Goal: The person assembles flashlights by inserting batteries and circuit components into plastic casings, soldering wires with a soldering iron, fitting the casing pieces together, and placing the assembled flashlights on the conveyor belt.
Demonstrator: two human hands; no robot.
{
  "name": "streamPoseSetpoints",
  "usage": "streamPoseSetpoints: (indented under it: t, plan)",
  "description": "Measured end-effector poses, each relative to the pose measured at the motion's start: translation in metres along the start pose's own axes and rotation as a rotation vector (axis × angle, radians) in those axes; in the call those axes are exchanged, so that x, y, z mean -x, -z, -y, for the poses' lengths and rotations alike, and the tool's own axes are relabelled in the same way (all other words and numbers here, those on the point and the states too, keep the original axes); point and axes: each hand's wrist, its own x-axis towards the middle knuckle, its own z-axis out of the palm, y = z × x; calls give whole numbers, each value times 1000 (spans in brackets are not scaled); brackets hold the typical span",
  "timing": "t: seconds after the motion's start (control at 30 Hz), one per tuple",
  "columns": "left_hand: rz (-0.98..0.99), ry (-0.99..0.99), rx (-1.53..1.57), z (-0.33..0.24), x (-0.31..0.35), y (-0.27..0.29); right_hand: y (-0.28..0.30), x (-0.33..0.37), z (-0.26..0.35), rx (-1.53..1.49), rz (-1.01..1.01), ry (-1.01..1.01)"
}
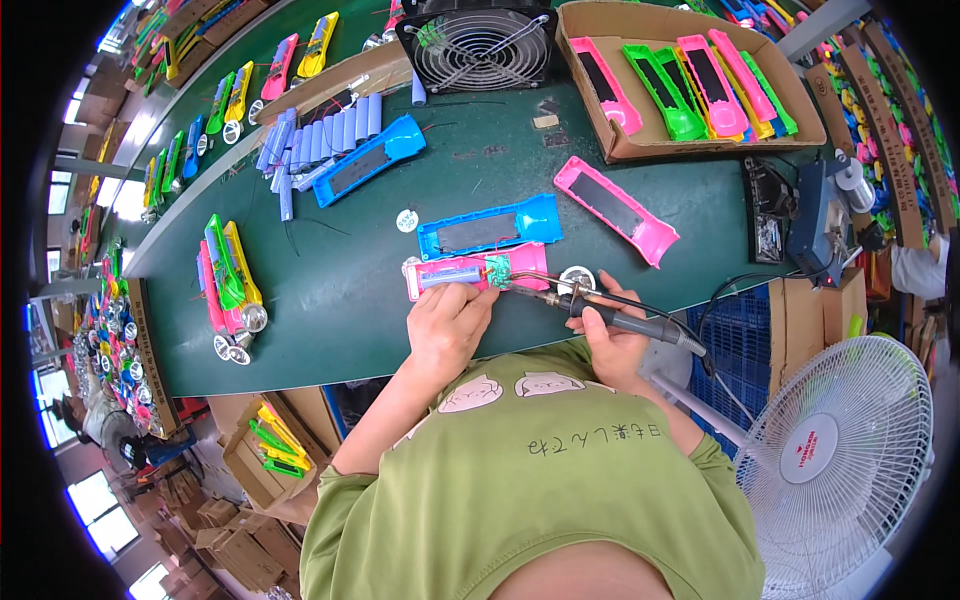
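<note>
A pink torch housing (535, 259) lies at the table's front edge, with a blue battery cell (448, 276) and a small green circuit board (498, 269) in it. My left hand (445, 335) is closed in a pinch at the board's near edge; what the fingertips grip is hidden. In my right hand (612, 345) is a soldering iron (640, 323), its dark handle slanting right and its tip pointing at the board. A round silver reflector (577, 281) sits beside the right fingers. Just behind the pink housing lies a blue one (490, 229) with a dark panel.
Another pink housing (615, 210) lies right of centre. Battery cells (330, 132) are piled at back left beside a second blue housing (370, 160). A black fan (478, 50), a cardboard tray (700, 148) of housings and a blue soldering station (818, 215) stand around. A white fan (840, 470) is at right.
</note>
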Motion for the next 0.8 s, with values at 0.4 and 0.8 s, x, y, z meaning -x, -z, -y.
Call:
streamPoseSetpoints:
  t: [0.4, 0.8]
  plan:
    - [21, 0, -8, -1, -2, 3, 3, 0, 0, -23, -95, -31]
    - [-9, 94, -67, -3, -12, 11, 28, -19, 26, 418, -114, 411]
